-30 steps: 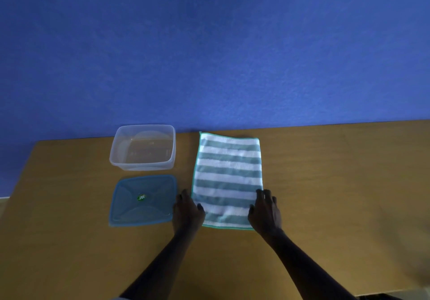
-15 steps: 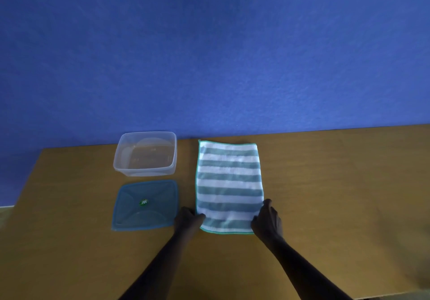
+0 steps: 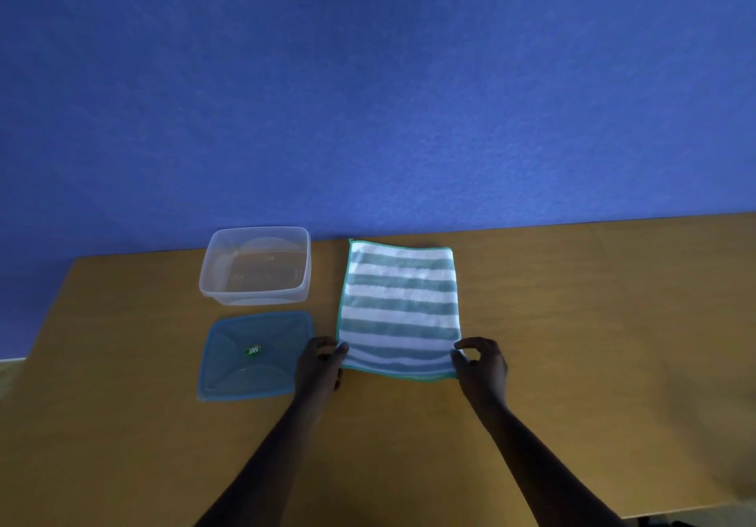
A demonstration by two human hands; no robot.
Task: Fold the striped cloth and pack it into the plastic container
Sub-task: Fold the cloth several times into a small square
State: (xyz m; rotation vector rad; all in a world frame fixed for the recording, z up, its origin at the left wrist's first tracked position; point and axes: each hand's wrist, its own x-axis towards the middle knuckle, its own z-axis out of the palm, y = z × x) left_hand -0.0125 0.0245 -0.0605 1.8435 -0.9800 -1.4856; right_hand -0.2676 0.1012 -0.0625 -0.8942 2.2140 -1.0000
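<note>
On table, right of tub and lid: cloth flat, near edge slightly lifted. Left hand pinches near-left corner, right hand pinches near-right corner. Likely light, limp, droops if unsupported; corners best hold for folding away.

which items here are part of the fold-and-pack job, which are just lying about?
Part of the job:
- striped cloth, near corners pinched by the left hand and right hand
- clear plastic container, open and empty

Lying about:
- blue lid, flat on the wooden table in front of the container; not named in the task
</note>
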